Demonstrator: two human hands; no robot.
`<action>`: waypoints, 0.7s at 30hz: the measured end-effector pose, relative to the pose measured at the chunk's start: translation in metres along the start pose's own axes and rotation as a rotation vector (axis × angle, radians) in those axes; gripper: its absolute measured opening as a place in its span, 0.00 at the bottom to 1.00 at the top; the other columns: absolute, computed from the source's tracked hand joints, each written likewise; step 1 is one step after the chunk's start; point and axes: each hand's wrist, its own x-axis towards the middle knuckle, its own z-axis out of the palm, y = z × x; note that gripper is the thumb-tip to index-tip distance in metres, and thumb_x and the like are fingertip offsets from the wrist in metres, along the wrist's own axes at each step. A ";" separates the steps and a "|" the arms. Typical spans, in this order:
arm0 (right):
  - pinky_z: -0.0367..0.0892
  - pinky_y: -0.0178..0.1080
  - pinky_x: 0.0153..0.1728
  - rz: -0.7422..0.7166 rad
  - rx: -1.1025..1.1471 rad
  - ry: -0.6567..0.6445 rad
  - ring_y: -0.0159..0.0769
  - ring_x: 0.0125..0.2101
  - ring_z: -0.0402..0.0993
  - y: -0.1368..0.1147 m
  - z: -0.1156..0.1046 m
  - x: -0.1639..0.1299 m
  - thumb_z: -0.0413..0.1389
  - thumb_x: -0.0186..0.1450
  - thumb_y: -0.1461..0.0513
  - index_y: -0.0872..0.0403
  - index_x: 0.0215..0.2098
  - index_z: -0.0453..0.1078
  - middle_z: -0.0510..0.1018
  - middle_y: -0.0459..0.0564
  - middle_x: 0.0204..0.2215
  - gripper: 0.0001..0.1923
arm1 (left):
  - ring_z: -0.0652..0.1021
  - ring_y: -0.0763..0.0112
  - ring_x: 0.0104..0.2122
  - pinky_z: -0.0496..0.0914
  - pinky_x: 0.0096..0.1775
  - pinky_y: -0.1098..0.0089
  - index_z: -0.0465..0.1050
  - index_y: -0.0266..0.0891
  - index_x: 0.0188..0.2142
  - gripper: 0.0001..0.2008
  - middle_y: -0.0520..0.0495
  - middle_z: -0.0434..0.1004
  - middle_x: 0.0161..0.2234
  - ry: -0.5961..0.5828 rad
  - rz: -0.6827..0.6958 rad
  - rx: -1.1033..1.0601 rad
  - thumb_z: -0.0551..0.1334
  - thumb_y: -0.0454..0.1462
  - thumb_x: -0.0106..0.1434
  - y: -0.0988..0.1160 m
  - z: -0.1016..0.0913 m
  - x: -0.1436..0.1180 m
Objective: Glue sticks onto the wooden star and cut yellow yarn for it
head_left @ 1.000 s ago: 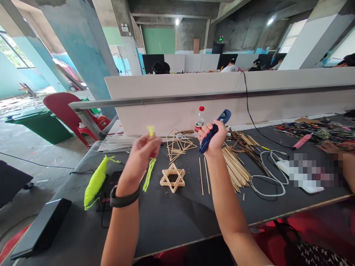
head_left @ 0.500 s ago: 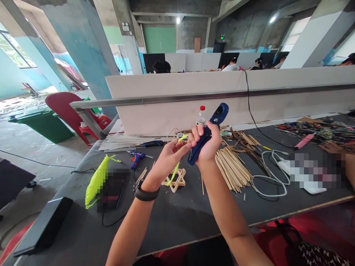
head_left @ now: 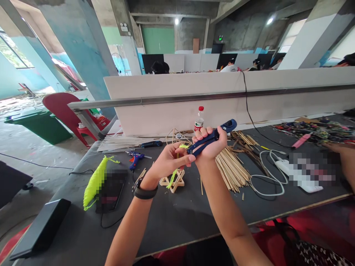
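Yarn (head_left: 175,170): light, limp; likely best pinched near its end. Left hand (head_left: 169,162) pinches it; right hand (head_left: 209,146) clenches blue cutter (head_left: 212,137).

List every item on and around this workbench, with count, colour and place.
cutter: one, dark blue, in the right hand
yarn strand: one, neon yellow, pinched by the left hand
stick star: one, pale wood, on the table below the hands
stick pile: one, pale wood, right of the star
yarn skein: one, neon yellow, left on the table
glue gun: one, blue, left of the hands
bottle: one, clear with red cap, by the divider
cable: one, white, right
table: one, dark grey
left hand: wears a black wristband
right hand: closed on the cutter
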 end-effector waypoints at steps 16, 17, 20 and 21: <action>0.72 0.39 0.32 -0.196 -0.439 -0.162 0.33 0.23 0.70 0.010 -0.010 0.021 0.60 0.61 0.48 0.49 0.25 0.62 0.67 0.41 0.21 0.18 | 0.50 0.76 0.22 0.50 0.24 0.70 0.46 0.44 0.24 0.28 0.60 0.46 0.19 0.469 0.342 0.782 0.68 0.43 0.63 0.009 -0.015 -0.005; 0.72 0.39 0.31 -0.219 -0.543 -0.203 0.33 0.23 0.69 0.005 -0.015 0.026 0.59 0.62 0.48 0.49 0.24 0.61 0.67 0.41 0.20 0.18 | 0.50 0.76 0.22 0.49 0.24 0.70 0.46 0.44 0.24 0.29 0.60 0.45 0.20 0.464 0.316 0.734 0.69 0.45 0.63 0.013 -0.019 -0.008; 0.68 0.38 0.31 -0.232 -1.106 -0.262 0.34 0.23 0.69 -0.017 -0.034 0.045 0.57 0.66 0.47 0.49 0.24 0.63 0.69 0.43 0.20 0.20 | 0.51 0.76 0.21 0.48 0.24 0.69 0.48 0.44 0.23 0.28 0.59 0.46 0.20 0.495 0.318 0.596 0.65 0.50 0.67 0.026 -0.032 -0.021; 0.68 0.39 0.32 -0.204 -1.376 -0.248 0.36 0.24 0.71 -0.024 -0.042 0.053 0.56 0.67 0.46 0.50 0.24 0.65 0.71 0.46 0.20 0.21 | 0.53 0.75 0.21 0.49 0.23 0.69 0.50 0.43 0.23 0.27 0.58 0.48 0.20 0.516 0.329 0.559 0.62 0.51 0.69 0.030 -0.036 -0.025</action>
